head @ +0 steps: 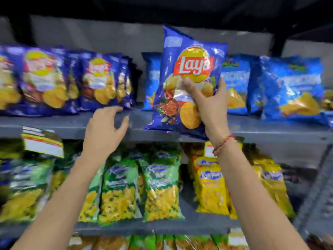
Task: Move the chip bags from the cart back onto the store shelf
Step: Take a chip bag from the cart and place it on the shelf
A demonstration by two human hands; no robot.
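Note:
A dark blue Lay's chip bag [187, 56] stands upright at the front of the grey upper shelf [54, 126], in the gap between two rows of bags. My right hand [211, 107] grips its lower right side, fingers spread over the front. My left hand [106, 129] hovers open at the shelf's front edge, just left of the bag and beside a row of matching blue Lay's bags [100, 82]. The cart is out of view.
Lighter blue chip bags [292, 89] fill the upper shelf's right side, more stand behind the held bag. Green snack bags [162, 184] and yellow snack bags [210, 186] crowd the shelf below. A price tag [43, 143] hangs off the upper shelf edge at left.

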